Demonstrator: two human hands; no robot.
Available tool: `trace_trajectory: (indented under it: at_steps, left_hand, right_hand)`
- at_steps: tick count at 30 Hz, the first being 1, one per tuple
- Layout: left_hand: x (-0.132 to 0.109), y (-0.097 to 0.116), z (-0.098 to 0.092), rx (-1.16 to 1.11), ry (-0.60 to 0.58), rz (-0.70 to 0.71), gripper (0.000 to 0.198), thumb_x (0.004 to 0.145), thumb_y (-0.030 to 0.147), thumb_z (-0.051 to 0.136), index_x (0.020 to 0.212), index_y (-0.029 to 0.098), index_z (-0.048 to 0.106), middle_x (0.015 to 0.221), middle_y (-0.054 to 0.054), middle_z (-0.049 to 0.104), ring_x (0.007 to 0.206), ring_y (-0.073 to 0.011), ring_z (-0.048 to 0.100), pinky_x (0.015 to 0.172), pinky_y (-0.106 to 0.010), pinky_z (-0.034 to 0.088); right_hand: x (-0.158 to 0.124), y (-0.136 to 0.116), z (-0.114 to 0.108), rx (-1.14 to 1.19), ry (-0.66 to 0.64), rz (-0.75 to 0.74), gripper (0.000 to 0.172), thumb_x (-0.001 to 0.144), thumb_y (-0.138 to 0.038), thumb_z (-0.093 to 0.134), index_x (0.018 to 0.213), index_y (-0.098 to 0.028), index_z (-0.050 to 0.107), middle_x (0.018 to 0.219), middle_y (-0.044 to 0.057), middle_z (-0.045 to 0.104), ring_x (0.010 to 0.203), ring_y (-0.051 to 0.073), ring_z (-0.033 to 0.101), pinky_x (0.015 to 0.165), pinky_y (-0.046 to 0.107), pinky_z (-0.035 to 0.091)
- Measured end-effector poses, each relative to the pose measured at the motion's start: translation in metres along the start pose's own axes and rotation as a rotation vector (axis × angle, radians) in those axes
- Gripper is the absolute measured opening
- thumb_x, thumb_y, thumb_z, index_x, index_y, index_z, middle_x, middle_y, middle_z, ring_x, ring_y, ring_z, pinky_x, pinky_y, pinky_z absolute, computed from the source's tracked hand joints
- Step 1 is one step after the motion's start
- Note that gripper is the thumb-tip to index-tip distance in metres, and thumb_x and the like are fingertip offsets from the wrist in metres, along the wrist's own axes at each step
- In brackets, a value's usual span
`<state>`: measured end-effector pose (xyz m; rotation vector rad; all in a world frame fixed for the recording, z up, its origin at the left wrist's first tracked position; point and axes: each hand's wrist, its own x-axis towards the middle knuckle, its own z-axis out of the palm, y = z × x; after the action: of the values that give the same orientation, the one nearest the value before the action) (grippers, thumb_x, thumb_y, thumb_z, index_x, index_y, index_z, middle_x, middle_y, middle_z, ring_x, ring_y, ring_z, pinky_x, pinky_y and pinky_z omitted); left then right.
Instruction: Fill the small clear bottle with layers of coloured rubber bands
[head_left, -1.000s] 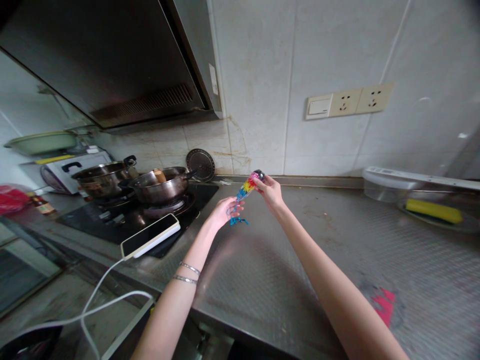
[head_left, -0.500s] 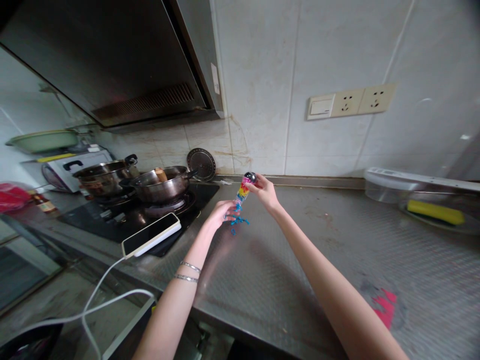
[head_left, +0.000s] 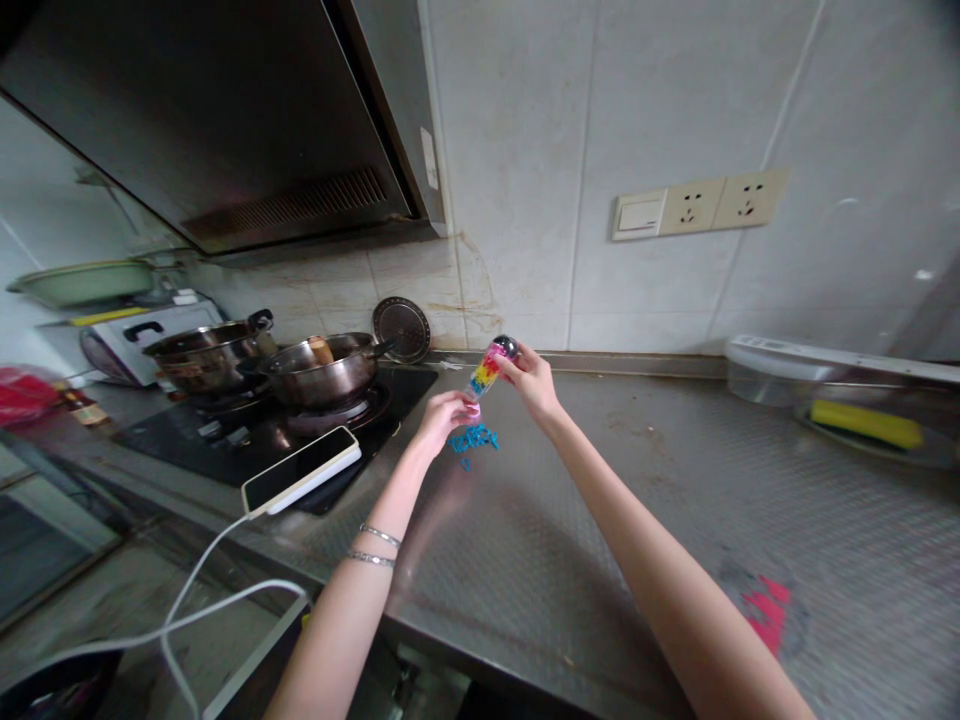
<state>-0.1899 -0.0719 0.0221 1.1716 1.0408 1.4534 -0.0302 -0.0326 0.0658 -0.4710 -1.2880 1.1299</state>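
A small clear bottle [head_left: 487,368] with a dark rounded end and bands of pink, yellow and blue small pieces is tilted over the counter, its dark end up. My right hand [head_left: 529,380] is closed around its upper part. At its lower end are the pinched fingers of my left hand [head_left: 447,418]; something pinkish shows at those fingertips, too small to name. Beneath the left hand lies a loose pile of blue ring-like pieces [head_left: 474,438], which look like small elastic bands, on the metal counter [head_left: 570,560].
Left of my hands is a black stove [head_left: 300,430] carrying a steel pan [head_left: 322,375] and a steel pot [head_left: 206,358]. A phone [head_left: 301,472] with a white cable rests at its front corner. A clear container [head_left: 761,370] and a yellow item [head_left: 866,425] are at the right.
More blue pieces now lie in the pile on the counter. The blue band inside the bottle is lower and the bottle is slightly raised. My left fingers have closed in at its lower end.
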Motion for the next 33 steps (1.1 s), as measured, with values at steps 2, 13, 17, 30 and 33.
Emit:
trace_trajectory:
  at_steps: [2, 13, 17, 30, 33]
  left_hand:
    - [-0.002, 0.004, 0.004, -0.097, -0.051, -0.012, 0.020, 0.061, 0.008, 0.054, 0.080, 0.009, 0.061, 0.075, -0.009, 0.065, 0.065, -0.0155, 0.061, 0.061, -0.027, 0.047]
    - [-0.017, 0.005, 0.016, -0.345, -0.389, -0.134, 0.065, 0.060, -0.002, 0.049, 0.119, 0.025, 0.043, 0.100, -0.007, 0.063, 0.077, -0.0162, 0.062, 0.067, -0.030, 0.047]
    - [-0.017, 0.002, 0.018, -0.308, -0.390, -0.155, 0.062, 0.062, -0.001, 0.049, 0.119, 0.023, 0.044, 0.095, -0.007, 0.064, 0.074, -0.0161, 0.063, 0.066, -0.030, 0.047]
    - [-0.008, 0.002, 0.018, -0.214, -0.207, -0.065, 0.023, 0.072, 0.017, 0.060, 0.094, 0.013, 0.054, 0.080, -0.006, 0.064, 0.064, -0.0117, 0.061, 0.061, -0.025, 0.049]
    - [-0.004, 0.000, 0.012, -0.193, -0.163, -0.084, 0.018, 0.073, 0.016, 0.059, 0.090, 0.012, 0.056, 0.078, -0.006, 0.064, 0.065, -0.0125, 0.061, 0.061, -0.026, 0.049]
  right_hand:
    - [0.001, 0.003, -0.001, 0.015, 0.046, 0.020, 0.051, 0.062, -0.040, 0.066, 0.107, -0.018, 0.056, 0.094, 0.006, 0.064, 0.082, 0.016, 0.059, 0.067, 0.027, 0.048]
    - [-0.003, 0.007, -0.001, 0.066, 0.032, 0.046, 0.054, 0.061, -0.041, 0.065, 0.110, -0.020, 0.055, 0.097, 0.005, 0.064, 0.084, 0.016, 0.058, 0.066, 0.025, 0.047]
    - [-0.003, 0.002, -0.007, 0.045, -0.022, 0.074, 0.055, 0.061, -0.044, 0.066, 0.110, -0.020, 0.056, 0.096, 0.005, 0.064, 0.083, 0.016, 0.058, 0.068, 0.026, 0.047]
    - [0.005, -0.004, -0.023, 0.020, 0.085, 0.048, 0.051, 0.060, -0.044, 0.066, 0.103, -0.018, 0.060, 0.092, 0.005, 0.065, 0.082, 0.016, 0.059, 0.069, 0.026, 0.046]
    - [0.006, -0.006, -0.026, 0.048, 0.105, 0.039, 0.051, 0.059, -0.042, 0.067, 0.104, -0.018, 0.059, 0.094, 0.005, 0.064, 0.082, 0.015, 0.059, 0.069, 0.025, 0.046]
